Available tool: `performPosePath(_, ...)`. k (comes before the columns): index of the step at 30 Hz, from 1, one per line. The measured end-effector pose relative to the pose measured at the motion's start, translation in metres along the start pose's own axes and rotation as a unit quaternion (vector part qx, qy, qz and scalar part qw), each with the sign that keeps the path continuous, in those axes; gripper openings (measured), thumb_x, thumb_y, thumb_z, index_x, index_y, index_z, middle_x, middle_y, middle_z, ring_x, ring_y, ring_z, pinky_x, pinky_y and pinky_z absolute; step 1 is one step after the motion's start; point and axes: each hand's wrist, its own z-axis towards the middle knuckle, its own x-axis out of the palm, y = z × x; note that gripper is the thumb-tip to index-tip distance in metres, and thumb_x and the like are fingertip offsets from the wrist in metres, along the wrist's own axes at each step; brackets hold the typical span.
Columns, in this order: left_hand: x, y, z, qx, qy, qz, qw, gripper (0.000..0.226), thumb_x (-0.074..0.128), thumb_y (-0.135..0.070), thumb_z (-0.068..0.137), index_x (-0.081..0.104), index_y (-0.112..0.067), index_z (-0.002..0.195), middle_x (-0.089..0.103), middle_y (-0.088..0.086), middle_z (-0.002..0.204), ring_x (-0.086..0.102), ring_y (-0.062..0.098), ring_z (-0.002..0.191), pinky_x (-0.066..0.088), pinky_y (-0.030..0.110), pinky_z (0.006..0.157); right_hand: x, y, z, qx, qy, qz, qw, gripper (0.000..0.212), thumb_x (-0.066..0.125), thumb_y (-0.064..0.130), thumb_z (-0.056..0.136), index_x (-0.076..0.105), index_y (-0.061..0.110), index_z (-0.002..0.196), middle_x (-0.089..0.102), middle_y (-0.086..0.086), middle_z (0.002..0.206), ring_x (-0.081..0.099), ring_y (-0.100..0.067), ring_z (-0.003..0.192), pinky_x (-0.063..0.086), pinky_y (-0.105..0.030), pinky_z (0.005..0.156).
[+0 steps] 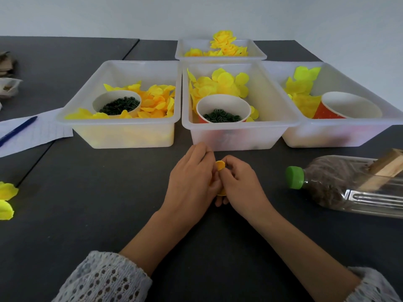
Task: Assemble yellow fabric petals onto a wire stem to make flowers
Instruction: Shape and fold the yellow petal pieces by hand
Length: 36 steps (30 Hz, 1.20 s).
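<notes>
My left hand (192, 182) and my right hand (239, 184) meet over the dark table, just in front of the middle bin. Together they pinch a small yellow fabric petal (219, 165), which shows only between the fingers; the rest is hidden, and I see no wire stem. Loose yellow petals fill the middle bin (270, 127) around a paper cup (223, 105) of small dark green rings. The left bin (122, 136) holds orange-yellow petals and a second cup of rings (116, 103). Finished yellow flowers (223, 41) lie in the far bin.
The right bin (349, 136) holds pale yellow petals and an orange cup. A plastic bottle (344, 184) with a green cap lies on its side at the right. Squared paper with a blue pen (17, 130) sits at the left, and yellow flowers (6, 199) lie at the left edge.
</notes>
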Motion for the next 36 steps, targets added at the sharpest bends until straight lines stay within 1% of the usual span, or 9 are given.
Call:
performPosePath(4, 0.001, 0.000, 0.000, 0.000, 0.009, -0.014, 1.000, 0.026, 0.062, -0.018, 0.087, 0.037, -0.024, 0.085, 0.039, -0.006, 0.096, 0.038, 0.006, 0.073, 0.037, 0.020, 0.061, -0.001, 0.000, 0.001, 0.001, 0.002, -0.009, 1.000, 0.020, 0.044, 0.018, 0.098, 0.055, 0.017, 0.082, 0.064, 0.010, 0.060, 0.061, -0.014, 0.042, 0.045, -0.018, 0.041)
performPosePath(8, -0.001, 0.004, -0.001, 0.012, 0.032, -0.051, 0.998, 0.023, 0.063, -0.018, 0.086, 0.040, -0.023, 0.083, 0.039, -0.007, 0.097, 0.042, 0.007, 0.074, 0.043, 0.022, 0.062, -0.009, 0.000, 0.003, -0.015, 0.050, -0.016, 0.999, 0.013, 0.047, 0.017, 0.096, 0.055, 0.015, 0.086, 0.066, 0.009, 0.061, 0.064, -0.015, 0.046, 0.048, -0.019, 0.043)
performPosePath(12, 0.000, 0.009, -0.001, 0.018, 0.032, -0.068, 0.997, 0.023, 0.064, -0.016, 0.085, 0.042, -0.023, 0.082, 0.039, -0.007, 0.098, 0.044, 0.008, 0.072, 0.042, 0.020, 0.061, -0.010, -0.001, 0.006, -0.030, 0.061, -0.031, 0.997, 0.012, 0.048, 0.018, 0.096, 0.055, 0.014, 0.088, 0.067, 0.008, 0.063, 0.065, -0.016, 0.047, 0.048, -0.018, 0.043)
performPosePath(17, 0.000, 0.013, -0.001, 0.027, -0.003, -0.084, 0.996, 0.023, 0.062, -0.013, 0.085, 0.042, -0.022, 0.079, 0.039, -0.006, 0.097, 0.045, 0.009, 0.074, 0.045, 0.023, 0.060, -0.011, -0.002, 0.008, -0.047, 0.073, -0.056, 0.995, 0.018, 0.046, 0.025, 0.100, 0.056, 0.015, 0.089, 0.069, 0.008, 0.064, 0.062, -0.010, 0.044, 0.046, -0.015, 0.042)
performPosePath(23, 0.001, 0.012, -0.001, 0.019, -0.021, -0.119, 0.992, 0.017, 0.060, -0.009, 0.085, 0.047, -0.017, 0.079, 0.041, -0.004, 0.096, 0.047, 0.011, 0.077, 0.043, 0.025, 0.069, -0.007, -0.003, 0.008, -0.090, 0.055, -0.063, 0.992, 0.030, 0.039, 0.032, 0.102, 0.057, 0.021, 0.081, 0.067, 0.001, 0.062, 0.058, -0.009, 0.040, 0.042, -0.014, 0.041)
performPosePath(26, 0.002, 0.013, 0.000, 0.009, -0.016, -0.136, 0.991, 0.016, 0.061, -0.008, 0.085, 0.048, -0.016, 0.079, 0.041, -0.004, 0.096, 0.047, 0.011, 0.078, 0.043, 0.025, 0.070, -0.009, -0.002, 0.011, -0.068, 0.056, -0.070, 0.994, 0.027, 0.040, 0.030, 0.102, 0.058, 0.022, 0.083, 0.067, 0.004, 0.061, 0.060, -0.010, 0.041, 0.042, -0.014, 0.041)
performPosePath(29, 0.002, 0.015, -0.001, 0.019, 0.008, -0.149, 0.989, 0.014, 0.061, -0.011, 0.084, 0.049, -0.017, 0.080, 0.042, -0.004, 0.098, 0.049, 0.013, 0.080, 0.043, 0.029, 0.070, -0.015, 0.000, 0.013, -0.045, 0.089, -0.050, 0.994, 0.018, 0.046, 0.022, 0.099, 0.059, 0.019, 0.088, 0.068, 0.002, 0.060, 0.065, -0.014, 0.046, 0.045, -0.019, 0.042)
performPosePath(32, 0.001, 0.016, 0.001, 0.018, 0.018, -0.130, 0.991, 0.012, 0.062, -0.015, 0.083, 0.050, -0.019, 0.080, 0.043, -0.005, 0.098, 0.049, 0.011, 0.081, 0.045, 0.029, 0.069, -0.015, -0.001, 0.012, -0.042, 0.085, -0.055, 0.994, 0.018, 0.047, 0.020, 0.098, 0.059, 0.015, 0.087, 0.067, 0.004, 0.058, 0.064, -0.013, 0.045, 0.045, -0.018, 0.042)
performPosePath(36, 0.000, 0.018, 0.002, 0.030, 0.011, -0.024, 0.999, 0.009, 0.063, -0.022, 0.083, 0.057, -0.016, 0.084, 0.048, 0.000, 0.097, 0.049, 0.014, 0.083, 0.047, 0.034, 0.072, -0.009, -0.002, 0.010, -0.021, 0.036, -0.058, 0.997, 0.020, 0.047, 0.022, 0.099, 0.055, 0.014, 0.082, 0.065, 0.010, 0.057, 0.063, -0.013, 0.042, 0.044, -0.016, 0.039)
